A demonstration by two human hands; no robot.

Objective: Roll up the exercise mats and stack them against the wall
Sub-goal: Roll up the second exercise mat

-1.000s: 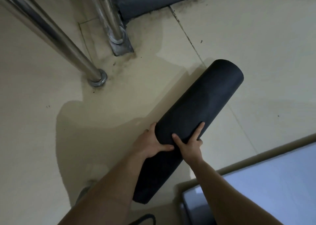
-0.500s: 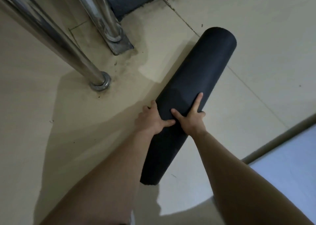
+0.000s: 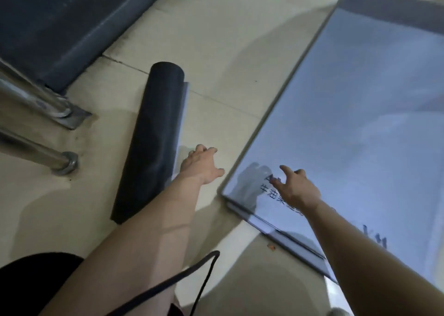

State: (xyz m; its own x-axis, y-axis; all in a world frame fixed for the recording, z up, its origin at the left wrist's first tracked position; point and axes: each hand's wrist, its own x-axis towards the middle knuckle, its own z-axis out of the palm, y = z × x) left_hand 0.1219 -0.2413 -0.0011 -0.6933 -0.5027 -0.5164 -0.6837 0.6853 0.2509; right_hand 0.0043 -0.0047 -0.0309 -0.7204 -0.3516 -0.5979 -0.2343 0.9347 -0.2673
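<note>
A rolled black exercise mat [image 3: 153, 133] lies on the tiled floor at centre left, its loose pale edge showing along the right side. My left hand [image 3: 200, 164] hovers just right of the roll with fingers spread, holding nothing. A flat light-blue mat [image 3: 360, 114] with dark printed characters lies unrolled on the right. My right hand [image 3: 294, 186] is over its near corner, fingers apart, empty. Whether it touches the mat I cannot tell.
Shiny metal legs [image 3: 60, 162] and a floor plate [image 3: 69, 116] stand at the left. A dark padded machine base [image 3: 60, 22] fills the upper left. A black cord [image 3: 192, 275] hangs by my left arm. Beige floor tile [image 3: 228, 51] lies between the mats.
Both hands have let go of the black roll, which now rests on the floor. The view swung right, and my right hand moved over the flat blue mat's corner.
</note>
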